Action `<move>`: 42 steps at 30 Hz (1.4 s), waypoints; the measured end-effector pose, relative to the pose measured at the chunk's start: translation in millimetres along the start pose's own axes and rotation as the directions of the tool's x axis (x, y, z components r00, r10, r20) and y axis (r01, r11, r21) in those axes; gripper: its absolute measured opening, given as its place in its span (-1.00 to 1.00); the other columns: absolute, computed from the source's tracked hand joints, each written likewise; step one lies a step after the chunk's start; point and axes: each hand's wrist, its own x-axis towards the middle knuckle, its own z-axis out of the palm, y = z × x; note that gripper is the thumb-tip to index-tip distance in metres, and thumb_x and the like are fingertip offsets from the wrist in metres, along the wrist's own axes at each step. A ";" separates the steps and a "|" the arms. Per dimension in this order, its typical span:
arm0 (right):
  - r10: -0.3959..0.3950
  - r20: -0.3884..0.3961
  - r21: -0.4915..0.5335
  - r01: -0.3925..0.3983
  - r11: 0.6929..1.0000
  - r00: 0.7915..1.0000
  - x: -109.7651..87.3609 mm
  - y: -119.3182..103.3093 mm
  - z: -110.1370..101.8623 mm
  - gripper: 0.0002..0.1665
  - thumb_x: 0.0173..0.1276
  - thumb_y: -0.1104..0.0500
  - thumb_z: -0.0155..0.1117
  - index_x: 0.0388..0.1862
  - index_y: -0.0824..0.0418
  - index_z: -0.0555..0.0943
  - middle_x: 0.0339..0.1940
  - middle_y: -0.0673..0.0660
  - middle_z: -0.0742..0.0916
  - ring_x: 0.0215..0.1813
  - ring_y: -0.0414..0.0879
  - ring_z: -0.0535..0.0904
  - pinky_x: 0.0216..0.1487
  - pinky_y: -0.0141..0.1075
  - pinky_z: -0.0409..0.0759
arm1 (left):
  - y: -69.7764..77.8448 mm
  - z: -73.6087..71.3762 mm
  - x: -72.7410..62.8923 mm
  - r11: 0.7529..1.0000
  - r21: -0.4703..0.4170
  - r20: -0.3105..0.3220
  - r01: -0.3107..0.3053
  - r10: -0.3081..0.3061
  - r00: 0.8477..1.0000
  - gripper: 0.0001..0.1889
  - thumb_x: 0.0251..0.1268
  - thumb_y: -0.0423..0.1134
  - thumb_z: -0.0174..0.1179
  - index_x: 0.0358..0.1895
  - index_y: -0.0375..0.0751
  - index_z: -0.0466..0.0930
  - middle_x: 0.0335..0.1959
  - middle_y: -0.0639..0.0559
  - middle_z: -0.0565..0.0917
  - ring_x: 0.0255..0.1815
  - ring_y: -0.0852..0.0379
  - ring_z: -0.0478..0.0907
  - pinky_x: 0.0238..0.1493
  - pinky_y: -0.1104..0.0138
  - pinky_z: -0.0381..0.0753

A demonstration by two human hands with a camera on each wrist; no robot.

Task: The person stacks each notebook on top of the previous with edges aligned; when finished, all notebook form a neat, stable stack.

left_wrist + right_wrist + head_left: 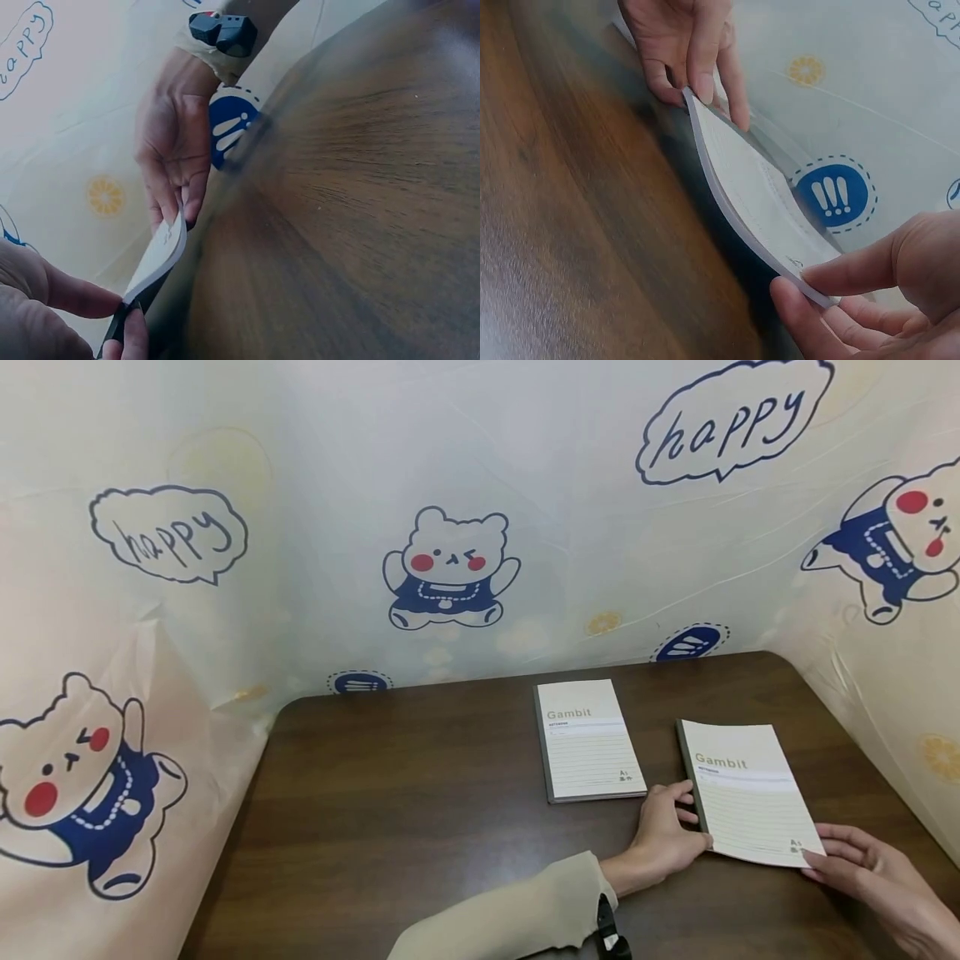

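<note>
A cream notebook (750,797) with a dark spine and the word Gambit on its cover is held between both hands at the right of the table. My left hand (667,835) pinches its spine side near the lower left corner. At the lower right corner my right hand (873,868) grips it, thumb on the cover and fingers beneath. In the right wrist view the notebook (750,187) bends slightly, its near edge raised off the table. A second, matching notebook (588,743) lies flat to the left, close to the left hand's fingers.
The dark brown wooden table (405,793) stretches left of the notebooks. A pale curtain (322,527) printed with bears and the word happy hangs around its back and sides. A black device (611,931) is strapped at the left wrist.
</note>
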 end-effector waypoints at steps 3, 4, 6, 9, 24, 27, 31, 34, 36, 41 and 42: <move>-0.031 0.015 0.036 0.031 0.999 0.999 -0.4 -0.4 2.2 -0.50 0.50 0.45 0.21 -0.07 -0.23 0.55 -0.21 -0.19 0.78 -0.19 -0.27 0.74 -0.16 -0.35 0.78 | 2.2 -5.4 -0.7 1.000 -0.014 0.009 -0.015 0.015 1.000 -0.20 -0.07 -0.55 0.52 0.37 -0.04 0.58 -0.07 0.29 0.58 -0.27 0.49 0.56 -0.26 0.58 0.57; -0.042 0.020 0.038 0.041 0.998 0.999 -0.6 -1.4 3.1 -0.50 0.50 0.46 0.20 -0.06 -0.23 0.55 -0.20 -0.18 0.79 -0.18 -0.27 0.74 -0.16 -0.36 0.78 | 2.9 -7.9 -1.0 1.000 -0.016 0.014 -0.024 0.024 1.000 -0.20 -0.06 -0.54 0.52 0.37 -0.03 0.58 -0.06 0.29 0.58 -0.27 0.49 0.56 -0.25 0.58 0.57; -0.058 0.026 0.032 0.057 0.998 0.998 -1.0 -4.8 5.4 -0.50 0.51 0.45 0.19 -0.04 -0.23 0.55 -0.19 -0.19 0.78 -0.17 -0.28 0.74 -0.16 -0.36 0.78 | 3.7 -14.3 -1.7 0.999 -0.014 0.030 -0.049 0.050 0.998 -0.20 -0.02 -0.53 0.51 0.39 -0.03 0.56 -0.03 0.28 0.57 -0.24 0.49 0.57 -0.25 0.58 0.58; -0.069 0.025 -0.084 0.071 0.994 0.997 -1.4 -13.8 10.6 -0.55 0.56 0.37 0.19 0.02 -0.26 0.51 -0.15 -0.27 0.76 -0.15 -0.34 0.71 -0.16 -0.44 0.72 | 4.4 -26.4 -1.4 0.994 0.002 0.054 -0.107 0.106 0.993 -0.21 0.03 -0.52 0.49 0.42 -0.06 0.53 0.02 0.23 0.58 -0.21 0.48 0.59 -0.23 0.59 0.58; -0.175 0.079 -0.267 0.190 0.945 0.981 32.4 -57.1 72.8 -0.66 0.47 0.29 0.35 0.12 0.07 0.50 -0.15 -0.34 0.75 -0.14 -0.36 0.73 -0.17 -0.49 0.64 | -1.5 -98.7 7.6 0.977 -0.022 0.016 -0.211 0.212 0.977 -0.17 0.00 -0.64 0.40 0.46 -0.20 0.49 0.11 -0.08 0.60 -0.14 0.24 0.67 -0.27 0.56 0.65; -0.205 0.100 -0.244 0.223 0.944 0.974 41.2 -62.6 86.7 -0.62 0.42 0.32 0.40 0.13 0.18 0.50 -0.16 -0.31 0.76 -0.14 -0.31 0.75 -0.17 -0.48 0.67 | -6.7 -113.5 8.9 0.976 -0.042 -0.003 -0.213 0.213 0.977 -0.17 -0.03 -0.65 0.40 0.45 -0.24 0.49 0.12 -0.12 0.61 -0.12 0.16 0.69 -0.30 0.54 0.65; -0.209 0.117 -0.261 0.233 0.937 0.971 51.4 -69.2 106.6 -0.49 0.39 0.31 0.44 0.21 0.40 0.43 -0.18 -0.31 0.74 -0.17 -0.33 0.74 -0.18 -0.47 0.69 | -15.0 -132.6 8.6 0.976 -0.063 -0.026 -0.209 0.208 0.978 -0.18 -0.02 -0.65 0.41 0.45 -0.25 0.49 0.14 -0.16 0.61 -0.11 0.18 0.68 -0.33 0.52 0.66; -0.205 0.125 -0.284 0.233 0.930 0.971 56.8 -74.2 119.8 -0.40 0.39 0.27 0.45 0.26 0.47 0.39 -0.18 -0.28 0.72 -0.19 -0.36 0.71 -0.17 -0.46 0.70 | -19.4 -144.3 8.3 0.976 -0.078 -0.045 -0.202 0.199 0.979 -0.18 -0.03 -0.66 0.41 0.44 -0.26 0.50 0.13 -0.16 0.62 -0.12 0.20 0.67 -0.34 0.51 0.67; -0.210 0.137 -0.290 0.242 0.926 0.968 60.2 -77.2 127.3 -0.38 0.39 0.25 0.46 0.28 0.48 0.39 -0.16 -0.25 0.72 -0.18 -0.36 0.71 -0.16 -0.45 0.70 | -22.2 -151.6 8.0 0.976 -0.078 -0.056 -0.202 0.198 0.979 -0.18 -0.04 -0.66 0.41 0.44 -0.27 0.50 0.13 -0.18 0.62 -0.12 0.17 0.68 -0.33 0.49 0.68; -0.225 0.168 -0.258 0.263 0.930 0.960 69.4 -81.0 143.7 -0.38 0.39 0.27 0.45 0.28 0.49 0.39 -0.14 -0.17 0.72 -0.18 -0.34 0.71 -0.16 -0.45 0.70 | -29.4 -167.2 7.7 0.978 -0.065 -0.084 -0.197 0.191 0.978 -0.17 -0.05 -0.65 0.43 0.44 -0.25 0.51 0.14 -0.19 0.63 -0.08 0.09 0.71 -0.30 0.48 0.68; -0.228 0.172 -0.250 0.266 0.931 0.958 71.1 -81.2 146.6 -0.38 0.39 0.27 0.45 0.27 0.49 0.39 -0.13 -0.15 0.73 -0.19 -0.34 0.71 -0.16 -0.45 0.70 | -30.8 -169.9 7.9 0.979 -0.062 -0.087 -0.193 0.187 0.978 -0.17 -0.04 -0.65 0.43 0.44 -0.24 0.51 0.14 -0.18 0.63 -0.08 0.09 0.71 -0.29 0.49 0.68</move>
